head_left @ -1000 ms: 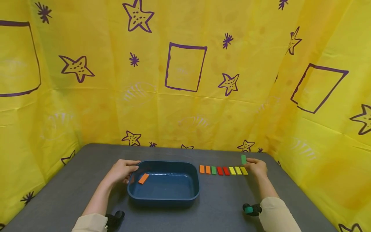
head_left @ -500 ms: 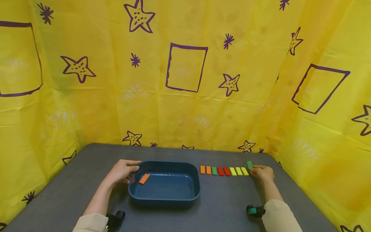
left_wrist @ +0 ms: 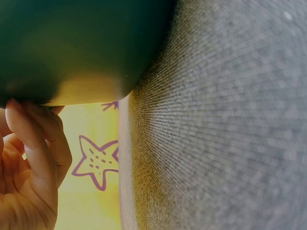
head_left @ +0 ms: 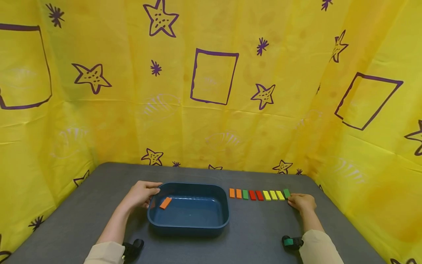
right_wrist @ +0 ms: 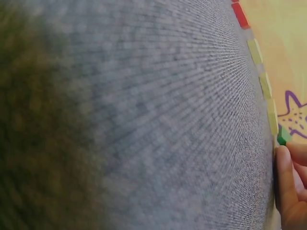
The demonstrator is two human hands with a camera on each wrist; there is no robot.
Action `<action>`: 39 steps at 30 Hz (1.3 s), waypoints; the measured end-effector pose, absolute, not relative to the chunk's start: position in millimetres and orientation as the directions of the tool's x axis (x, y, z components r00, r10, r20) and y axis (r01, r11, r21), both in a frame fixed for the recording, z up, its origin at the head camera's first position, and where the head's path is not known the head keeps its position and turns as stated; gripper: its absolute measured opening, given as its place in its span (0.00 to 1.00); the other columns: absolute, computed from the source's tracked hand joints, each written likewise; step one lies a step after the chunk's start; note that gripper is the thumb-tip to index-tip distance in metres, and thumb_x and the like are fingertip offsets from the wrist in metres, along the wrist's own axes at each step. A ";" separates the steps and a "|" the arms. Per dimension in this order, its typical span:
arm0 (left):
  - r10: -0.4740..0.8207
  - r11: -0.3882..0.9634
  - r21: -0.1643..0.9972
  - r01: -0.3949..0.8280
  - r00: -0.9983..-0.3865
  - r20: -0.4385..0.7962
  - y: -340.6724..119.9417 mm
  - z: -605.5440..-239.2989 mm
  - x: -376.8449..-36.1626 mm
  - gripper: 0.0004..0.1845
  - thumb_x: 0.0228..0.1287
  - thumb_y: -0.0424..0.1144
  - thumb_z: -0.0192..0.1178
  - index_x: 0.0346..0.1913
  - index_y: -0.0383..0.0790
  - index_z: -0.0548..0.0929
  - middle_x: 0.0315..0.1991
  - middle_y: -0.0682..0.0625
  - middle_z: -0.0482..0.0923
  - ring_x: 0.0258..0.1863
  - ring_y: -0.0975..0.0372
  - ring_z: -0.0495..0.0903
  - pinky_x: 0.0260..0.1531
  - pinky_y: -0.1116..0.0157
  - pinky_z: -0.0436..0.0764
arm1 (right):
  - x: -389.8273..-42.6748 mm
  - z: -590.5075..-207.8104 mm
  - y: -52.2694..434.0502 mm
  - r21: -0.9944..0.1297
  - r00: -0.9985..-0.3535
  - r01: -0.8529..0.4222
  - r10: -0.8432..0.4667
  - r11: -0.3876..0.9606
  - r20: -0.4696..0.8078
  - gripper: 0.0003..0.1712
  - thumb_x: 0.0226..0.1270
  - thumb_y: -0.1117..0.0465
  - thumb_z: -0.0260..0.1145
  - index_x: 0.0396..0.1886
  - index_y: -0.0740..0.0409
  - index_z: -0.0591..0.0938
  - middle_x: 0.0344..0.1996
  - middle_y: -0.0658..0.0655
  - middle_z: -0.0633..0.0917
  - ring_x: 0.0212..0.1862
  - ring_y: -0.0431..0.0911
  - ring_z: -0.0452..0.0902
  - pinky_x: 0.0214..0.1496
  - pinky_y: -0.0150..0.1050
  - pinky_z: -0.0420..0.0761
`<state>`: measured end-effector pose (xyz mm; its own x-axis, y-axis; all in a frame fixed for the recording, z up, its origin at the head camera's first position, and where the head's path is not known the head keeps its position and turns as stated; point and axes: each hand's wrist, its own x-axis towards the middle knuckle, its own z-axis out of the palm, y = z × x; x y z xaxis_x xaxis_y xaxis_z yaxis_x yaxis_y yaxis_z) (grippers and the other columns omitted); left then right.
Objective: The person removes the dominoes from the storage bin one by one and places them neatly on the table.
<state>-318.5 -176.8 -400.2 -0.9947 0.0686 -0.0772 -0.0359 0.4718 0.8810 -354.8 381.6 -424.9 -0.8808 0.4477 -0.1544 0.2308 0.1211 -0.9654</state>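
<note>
My left hand (head_left: 141,194) grips the left rim of a dark blue rectangular bin (head_left: 188,230), thumb at the rim and fingers against the outer wall (left_wrist: 91,57). One orange block (head_left: 165,202) lies inside, near that hand. Beyond the bin's right side, a row of small flat blocks runs to the right: orange (head_left: 232,193), green (head_left: 245,194), red (head_left: 252,195) and yellow (head_left: 273,195). At its right end, my right hand (head_left: 302,202) pinches a green block (head_left: 286,193) by its near end, close beside the last yellow block (right_wrist: 272,116).
A grey cloth-covered table (head_left: 211,247) carries everything. Yellow curtains (head_left: 132,121) with purple stars and squares hang behind and at both sides. Dark wrist cameras (head_left: 133,249) sit under both forearms.
The right hand has carried the green block rightward and lowered it from above the row to its right end. The left hand keeps its grip on the bin.
</note>
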 end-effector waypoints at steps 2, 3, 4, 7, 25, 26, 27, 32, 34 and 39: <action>0.069 0.473 0.880 -0.037 -0.995 -0.078 -176.9 -400.4 -318.8 0.23 0.72 0.37 0.54 0.67 0.36 0.74 0.14 0.54 0.62 0.12 0.64 0.65 0.18 0.70 0.74 | -355.3 -425.8 382.6 -0.963 -0.881 0.233 0.449 0.134 -0.151 0.26 0.60 0.77 0.63 0.59 0.83 0.73 0.63 0.86 0.63 0.21 0.33 0.81 0.31 0.29 0.84; 0.069 0.473 0.880 -0.038 -0.994 -0.080 -177.0 -400.4 -318.8 0.23 0.72 0.37 0.54 0.67 0.36 0.74 0.14 0.53 0.62 0.12 0.64 0.65 0.18 0.70 0.74 | -355.8 -426.6 383.3 -0.962 -0.881 0.235 0.450 0.140 -0.150 0.25 0.60 0.77 0.63 0.58 0.83 0.74 0.63 0.86 0.62 0.21 0.33 0.81 0.30 0.29 0.84; 0.069 0.472 0.881 -0.039 -0.994 -0.081 -177.2 -400.5 -318.8 0.23 0.72 0.37 0.54 0.67 0.36 0.74 0.14 0.53 0.62 0.12 0.64 0.65 0.18 0.70 0.74 | -355.8 -426.8 383.6 -0.960 -0.881 0.238 0.449 0.146 -0.150 0.25 0.60 0.77 0.63 0.58 0.83 0.74 0.63 0.86 0.62 0.21 0.33 0.81 0.30 0.29 0.84; 0.069 0.471 0.881 -0.041 -0.994 -0.084 -177.7 -400.4 -318.8 0.23 0.72 0.37 0.54 0.67 0.36 0.74 0.15 0.53 0.62 0.13 0.64 0.64 0.18 0.70 0.73 | -357.3 -428.3 385.3 -0.955 -0.880 0.246 0.452 0.166 -0.148 0.24 0.60 0.76 0.63 0.57 0.82 0.75 0.66 0.89 0.57 0.19 0.32 0.81 0.29 0.28 0.83; 0.069 0.477 0.878 -0.042 -0.994 -0.086 -177.4 -398.6 -318.9 0.23 0.72 0.37 0.54 0.67 0.36 0.74 0.15 0.53 0.62 0.13 0.64 0.65 0.18 0.69 0.74 | -357.7 -429.3 385.3 -0.918 -0.849 0.267 0.522 0.294 -0.080 0.14 0.56 0.72 0.68 0.40 0.79 0.85 0.42 0.85 0.77 0.16 0.36 0.81 0.24 0.31 0.82; 0.069 0.475 0.879 -0.043 -0.994 -0.086 -177.5 -398.6 -318.8 0.23 0.72 0.37 0.54 0.67 0.36 0.74 0.15 0.53 0.62 0.13 0.64 0.64 0.18 0.69 0.74 | -357.9 -429.2 385.6 -0.917 -0.848 0.268 0.525 0.297 -0.078 0.13 0.55 0.72 0.69 0.39 0.78 0.86 0.36 0.81 0.79 0.15 0.37 0.81 0.24 0.31 0.82; 0.070 0.474 0.880 -0.042 -0.994 -0.086 -177.6 -398.7 -318.7 0.23 0.72 0.37 0.54 0.67 0.36 0.74 0.15 0.53 0.62 0.13 0.64 0.64 0.18 0.70 0.73 | -357.9 -429.0 386.0 -0.910 -0.849 0.272 0.524 0.312 -0.074 0.13 0.54 0.71 0.69 0.37 0.78 0.86 0.30 0.75 0.81 0.15 0.37 0.81 0.23 0.31 0.82; 0.070 0.469 0.882 -0.043 -0.994 -0.085 -178.2 -399.1 -318.3 0.23 0.72 0.36 0.54 0.67 0.36 0.74 0.15 0.53 0.61 0.13 0.64 0.63 0.18 0.69 0.73 | -357.0 -426.1 385.5 -0.839 -0.855 0.297 0.518 0.455 -0.022 0.13 0.54 0.66 0.70 0.35 0.76 0.87 0.08 0.47 0.79 0.12 0.35 0.77 0.27 0.35 0.83; 0.070 0.471 0.881 -0.042 -0.994 -0.084 -178.1 -399.1 -318.1 0.23 0.72 0.36 0.54 0.67 0.36 0.74 0.15 0.53 0.61 0.13 0.64 0.64 0.18 0.69 0.73 | -355.5 -424.3 383.3 -0.802 -0.851 0.308 0.526 0.513 0.010 0.14 0.54 0.64 0.70 0.34 0.75 0.88 0.04 0.43 0.77 0.11 0.35 0.76 0.40 0.42 0.85; 0.075 0.479 0.877 -0.033 -0.994 -0.078 -177.5 -400.1 -317.8 0.23 0.72 0.37 0.55 0.67 0.36 0.74 0.15 0.53 0.63 0.13 0.64 0.65 0.18 0.69 0.74 | -349.8 -420.6 376.9 -0.756 -0.837 0.317 0.544 0.572 0.061 0.18 0.57 0.62 0.69 0.38 0.75 0.87 0.05 0.43 0.78 0.12 0.34 0.75 0.63 0.58 0.73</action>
<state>-317.8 -177.5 -400.1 -0.9941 0.0745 -0.0784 -0.0333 0.4786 0.8774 -349.8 376.9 -420.6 -0.8371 0.5437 0.0607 0.3170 0.5724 -0.7562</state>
